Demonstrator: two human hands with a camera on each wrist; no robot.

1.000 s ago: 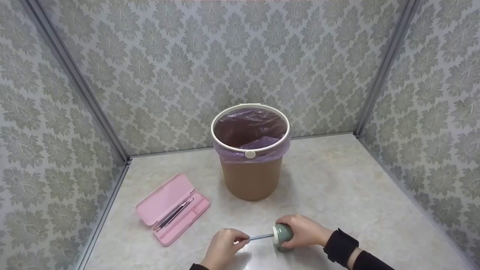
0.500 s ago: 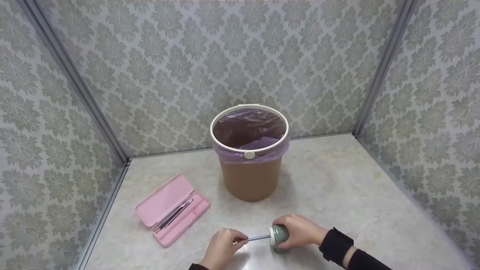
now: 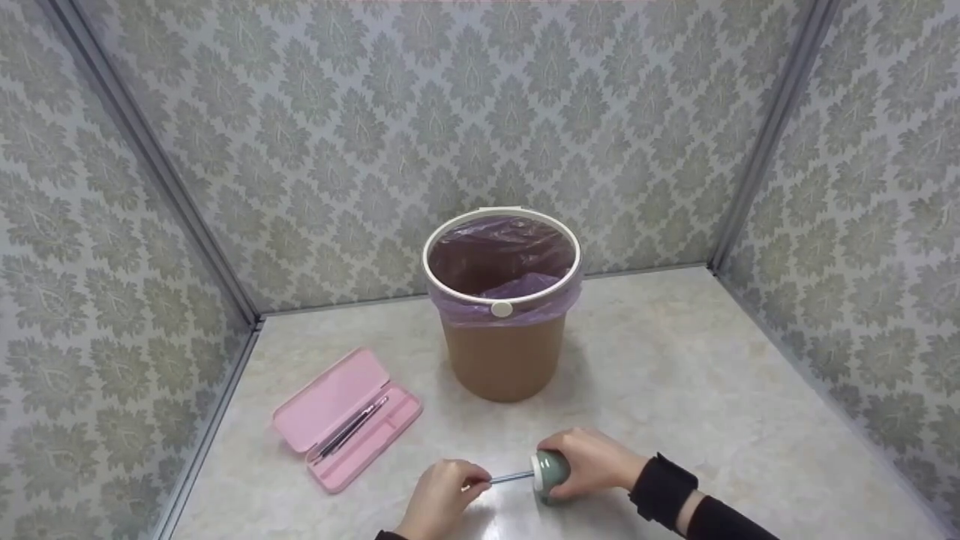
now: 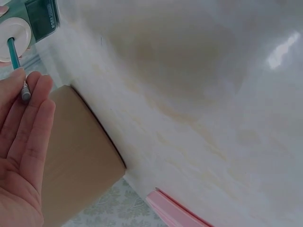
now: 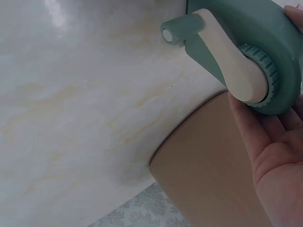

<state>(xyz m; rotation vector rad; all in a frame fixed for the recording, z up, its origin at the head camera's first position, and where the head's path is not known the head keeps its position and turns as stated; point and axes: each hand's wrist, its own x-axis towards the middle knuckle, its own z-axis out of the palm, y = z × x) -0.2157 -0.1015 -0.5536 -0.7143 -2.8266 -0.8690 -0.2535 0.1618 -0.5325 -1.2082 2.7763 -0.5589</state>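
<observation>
My left hand (image 3: 441,491) pinches a blue pencil (image 3: 513,477) near its end between thumb and fingers. In the left wrist view, the metal-banded eraser end (image 4: 25,92) pokes out past the fingertips. The pencil's other end sits inside the hole of the white round face on a green crank pencil sharpener (image 3: 553,471), so its tip is hidden. My right hand (image 3: 596,463) grips the sharpener's body over the table. The right wrist view shows the sharpener's cream crank arm (image 5: 227,56) with its green knob (image 5: 182,29); no finger holds that knob.
Beyond the hands stands a brown bin (image 3: 504,360) with a white rim and a purple bag. To the left, an opened pink pencil case (image 3: 364,457) holds several dark pencils (image 3: 351,430). Patterned panels (image 3: 480,112) wall the table (image 3: 675,360) at back and sides.
My right hand and the sharpener have shifted left. My left hand has drifted only slightly left, and a bit less of the pencil shows between them.
</observation>
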